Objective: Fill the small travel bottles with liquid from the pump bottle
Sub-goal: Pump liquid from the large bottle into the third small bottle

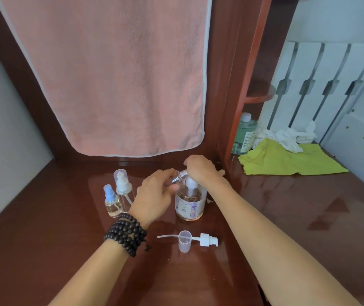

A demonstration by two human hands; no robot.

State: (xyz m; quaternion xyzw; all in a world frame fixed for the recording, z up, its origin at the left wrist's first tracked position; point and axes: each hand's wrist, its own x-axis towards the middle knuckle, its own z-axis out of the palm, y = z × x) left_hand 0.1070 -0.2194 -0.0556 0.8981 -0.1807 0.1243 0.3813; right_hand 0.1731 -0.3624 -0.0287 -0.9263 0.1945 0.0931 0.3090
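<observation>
A clear pump bottle [190, 204] with a flowery label and pinkish liquid stands on the dark red wooden table [286, 206]. My right hand [200, 167] rests on top of its white pump head, fingers curled over it. My left hand [154, 193] grips a small clear travel bottle [180, 176], tilted with its threaded neck beside the pump spout. Left of my hands stand two small travel bottles: one with a blue spray top [111, 202], one with a white pump and clear cap [122, 188]. A loose white pump top with its tube [206, 239] and a clear cap [185, 241] lie in front.
A pink towel [110, 74] hangs at the back. On the right lie a yellow-green cloth [286, 161] and crumpled white tissue [286, 135], with a green-liquid bottle [243, 135] beside the shelf post. A white radiator [322, 85] stands behind.
</observation>
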